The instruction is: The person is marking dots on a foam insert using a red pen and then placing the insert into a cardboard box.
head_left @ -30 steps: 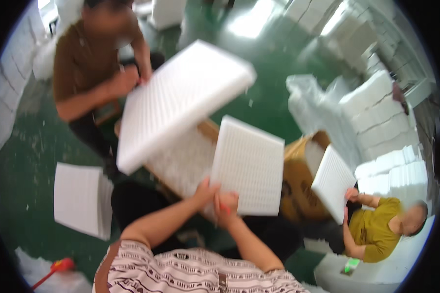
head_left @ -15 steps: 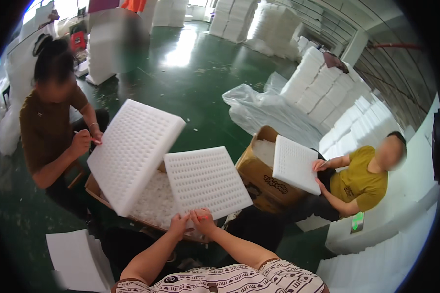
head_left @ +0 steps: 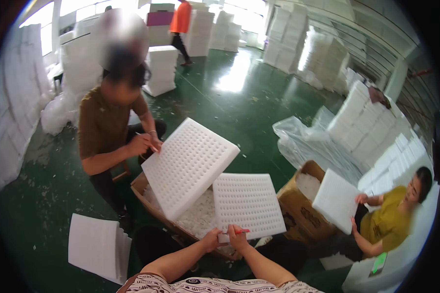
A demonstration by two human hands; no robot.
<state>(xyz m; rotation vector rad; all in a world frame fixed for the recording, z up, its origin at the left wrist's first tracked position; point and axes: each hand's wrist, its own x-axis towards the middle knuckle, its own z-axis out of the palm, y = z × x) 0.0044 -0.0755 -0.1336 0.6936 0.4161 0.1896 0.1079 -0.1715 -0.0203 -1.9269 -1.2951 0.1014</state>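
Observation:
A white foam board (head_left: 249,201) with rows of round holes stands tilted in front of me, its lower part over a cardboard box. My left hand (head_left: 212,240) is closed at the board's near lower corner, thumb and fingers on the edge. Close beside it, my right hand (head_left: 238,238) is closed around a slim red pen-like tool (head_left: 242,231), held low against the board's face. The tool's tip is too small to make out. Below the board, the open cardboard box (head_left: 141,191) holds many small white foam bits (head_left: 199,215).
At left a co-worker (head_left: 113,122) works with a slim tool on a thicker holed foam board (head_left: 193,163). Another person (head_left: 393,217) at right holds a foam board (head_left: 335,198) beside a brown carton (head_left: 298,207). Foam sheets (head_left: 93,246) stand at lower left. Clear plastic film (head_left: 322,146) lies behind.
My view has swung left, so everything sits further right and lower. The red tool shows more plainly in my right hand. The right co-worker's upper hand has shifted to the board's edge.

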